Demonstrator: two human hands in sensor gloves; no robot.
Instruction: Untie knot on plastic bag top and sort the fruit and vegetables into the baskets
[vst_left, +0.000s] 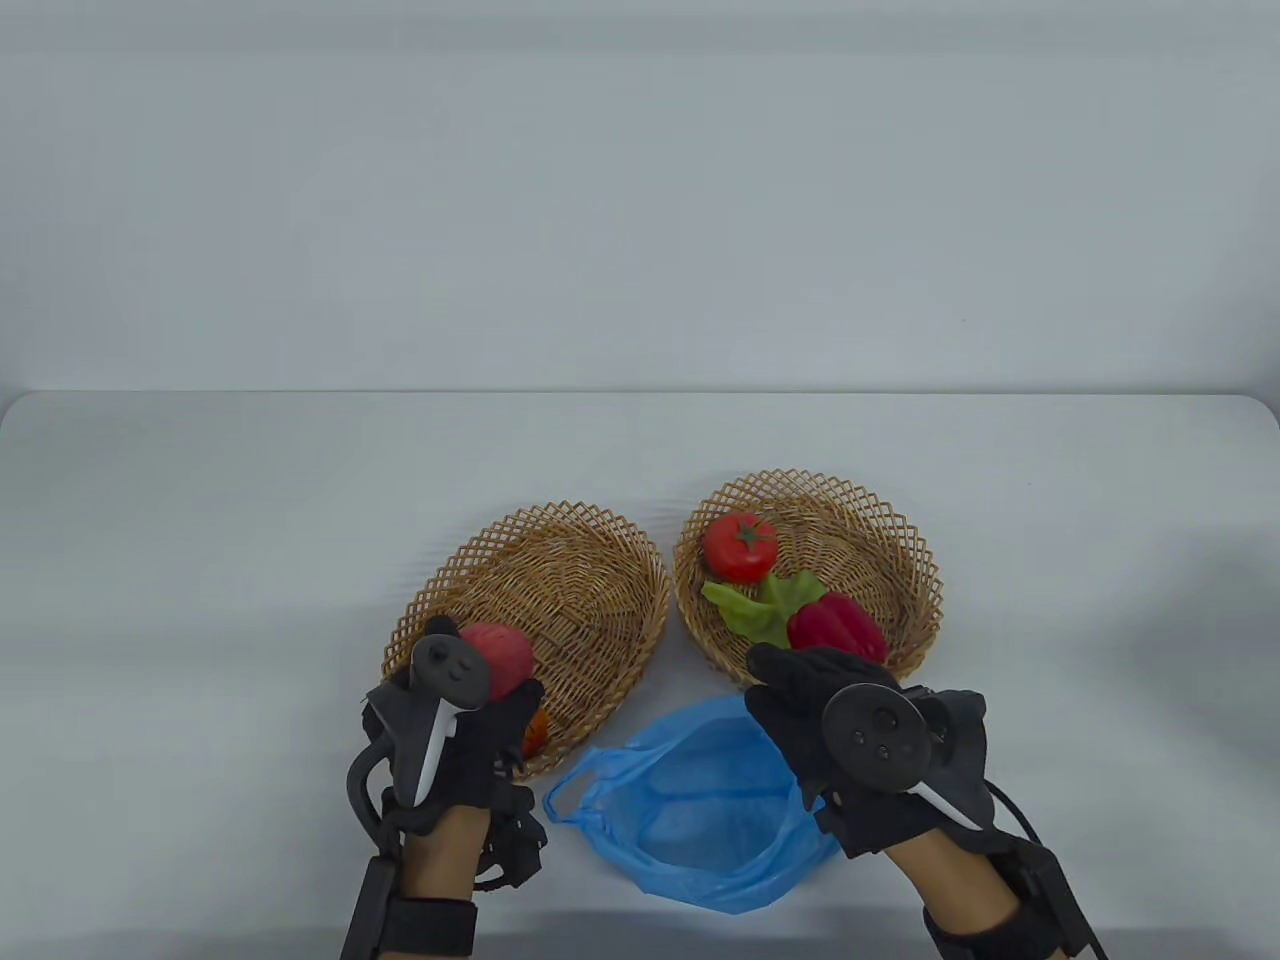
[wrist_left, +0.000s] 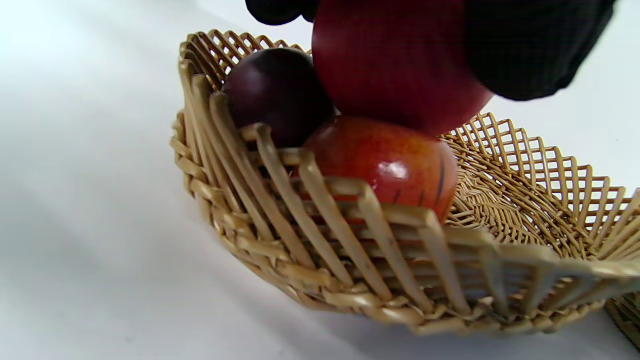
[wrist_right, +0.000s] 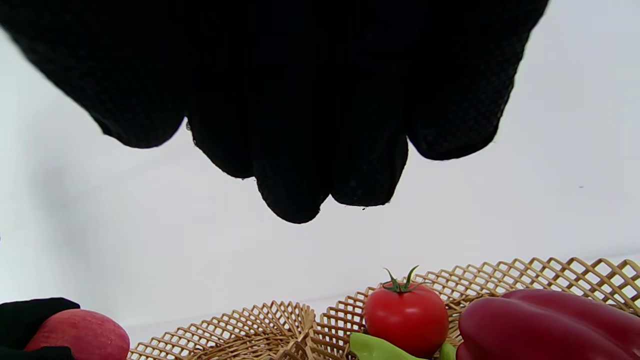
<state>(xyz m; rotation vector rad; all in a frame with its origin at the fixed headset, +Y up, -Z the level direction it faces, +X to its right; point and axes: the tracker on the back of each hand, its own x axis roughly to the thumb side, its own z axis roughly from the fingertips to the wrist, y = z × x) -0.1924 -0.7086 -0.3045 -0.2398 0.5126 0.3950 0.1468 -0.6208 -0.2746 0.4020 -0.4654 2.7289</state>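
My left hand (vst_left: 505, 700) grips a red apple (vst_left: 497, 655) just above the near end of the left wicker basket (vst_left: 560, 590). In the left wrist view that apple (wrist_left: 395, 65) hangs over a dark purple fruit (wrist_left: 277, 95) and a red-orange fruit (wrist_left: 385, 160) lying in the basket (wrist_left: 350, 260). My right hand (vst_left: 790, 680) hovers with nothing in it, fingers (wrist_right: 300, 150) extended, at the near rim of the right basket (vst_left: 900, 540). That basket holds a tomato (vst_left: 740, 547), a green leafy vegetable (vst_left: 760, 600) and a red pepper (vst_left: 835, 628). The blue plastic bag (vst_left: 700, 800) lies open and flat between my hands.
The two baskets stand side by side, almost touching, at mid table. The bag's handles (vst_left: 585, 790) point left toward my left wrist. White tabletop stretches to both sides and behind the baskets to a white wall.
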